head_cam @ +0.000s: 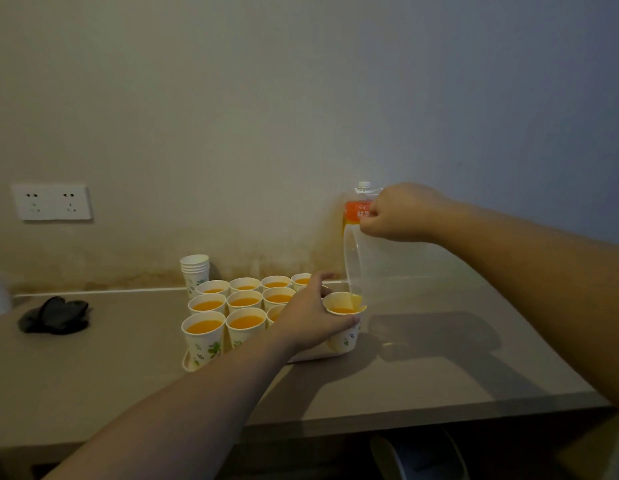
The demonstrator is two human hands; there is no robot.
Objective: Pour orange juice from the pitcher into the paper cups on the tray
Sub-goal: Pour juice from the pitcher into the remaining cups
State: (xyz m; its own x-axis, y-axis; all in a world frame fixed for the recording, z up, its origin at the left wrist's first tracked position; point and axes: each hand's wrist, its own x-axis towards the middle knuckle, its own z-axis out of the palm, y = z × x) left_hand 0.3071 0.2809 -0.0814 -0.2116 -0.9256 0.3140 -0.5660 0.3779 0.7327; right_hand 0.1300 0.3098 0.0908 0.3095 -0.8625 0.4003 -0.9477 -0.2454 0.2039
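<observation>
A clear plastic pitcher [387, 265] is tipped over steeply, its spout down over a paper cup [345, 327] at the front right corner of the white tray [188, 362]. My right hand [401, 214] grips the pitcher's handle from above. A thin stream of orange juice falls into that cup, which my left hand [310, 315] holds around its side. The pitcher looks almost drained. Several other paper cups [244, 322] on the tray hold orange juice.
A stack of unused paper cups [194, 271] stands behind the tray by the wall. An orange juice pouch [357, 206] stands behind my right hand. Black gloves [55, 315] lie at the left. A double wall socket [51, 201] sits above them. The counter's front edge runs near the bottom.
</observation>
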